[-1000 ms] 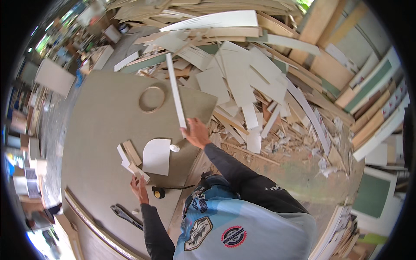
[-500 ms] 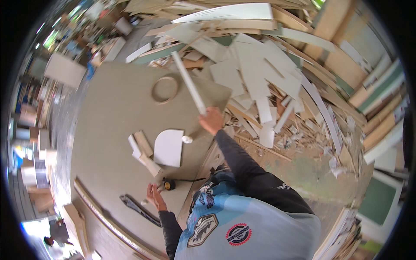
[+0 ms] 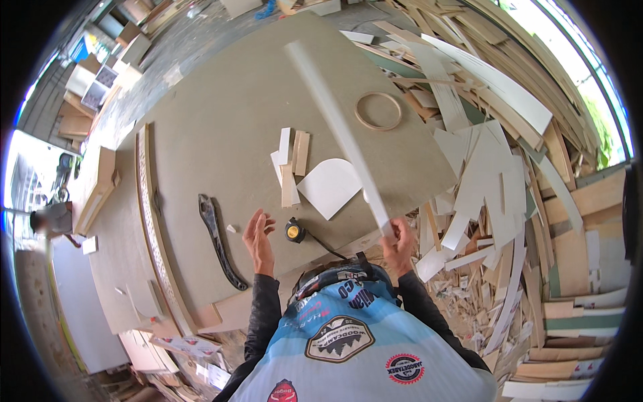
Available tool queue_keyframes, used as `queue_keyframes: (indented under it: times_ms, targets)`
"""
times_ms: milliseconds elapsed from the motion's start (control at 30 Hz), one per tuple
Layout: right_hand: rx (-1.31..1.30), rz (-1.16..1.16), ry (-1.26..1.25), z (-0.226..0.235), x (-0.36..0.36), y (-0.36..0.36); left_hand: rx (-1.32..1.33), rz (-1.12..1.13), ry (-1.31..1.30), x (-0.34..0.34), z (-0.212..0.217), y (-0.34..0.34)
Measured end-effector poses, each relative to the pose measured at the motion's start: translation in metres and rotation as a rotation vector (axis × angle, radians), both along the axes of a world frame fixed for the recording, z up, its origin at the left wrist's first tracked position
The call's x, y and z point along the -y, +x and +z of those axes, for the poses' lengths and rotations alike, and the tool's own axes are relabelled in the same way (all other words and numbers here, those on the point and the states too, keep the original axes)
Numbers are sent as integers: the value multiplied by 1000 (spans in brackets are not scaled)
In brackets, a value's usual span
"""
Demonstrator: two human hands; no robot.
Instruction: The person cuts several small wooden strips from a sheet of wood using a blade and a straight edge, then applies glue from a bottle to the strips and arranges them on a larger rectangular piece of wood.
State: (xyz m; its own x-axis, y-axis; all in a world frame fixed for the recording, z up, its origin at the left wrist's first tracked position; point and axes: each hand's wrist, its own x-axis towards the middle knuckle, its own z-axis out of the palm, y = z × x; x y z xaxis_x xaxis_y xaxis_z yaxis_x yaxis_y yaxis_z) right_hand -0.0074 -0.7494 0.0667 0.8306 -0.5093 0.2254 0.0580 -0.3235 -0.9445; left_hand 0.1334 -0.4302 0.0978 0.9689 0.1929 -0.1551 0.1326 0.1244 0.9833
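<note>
My right hand grips the near end of a long white strip, blurred by motion, which slants away over the table to the far left. Fingers apart and holding nothing, my left hand hovers by the table's near edge. Just right of it sits a black and yellow tape measure, a dark strap-like piece running from it toward my waist. A long dark curved tool lies left of that hand, beside a small white piece. Beyond the tape measure rest a white panel with one rounded edge and several short wood strips.
The large grey-brown table carries a thin wooden ring at right and a long patterned strip at left. Offcuts heap up beyond its right edge. A person is at the far left.
My view has turned, so the table's things appear shifted. My right hand has come closer to my body, still holding the white strip. My left hand's fingers now spread apart.
</note>
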Motion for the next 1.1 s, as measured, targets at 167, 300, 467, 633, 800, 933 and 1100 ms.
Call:
queue_keyframes:
  times_ms: [167,300,467,633,800,933,1100]
  targets:
    - [-136,337,-115,18,-11,-1,55,-26,-287,15,37,0]
    - [-178,521,-173,22,5,-3,107,56,-464,4,43,4]
    - [-323,624,-256,24,23,-11,57,88,-313,-17,24,-1]
    - [-390,621,-385,16,20,-9,-45,34,-288,-12,-5,-26]
    - [-349,556,-301,36,-25,17,-130,-129,-398,24,-1,-56]
    - [-392,610,-227,47,-56,38,-192,-207,-454,47,7,-76]
    - [-404,715,-338,41,-55,44,-527,-470,-66,32,27,-83]
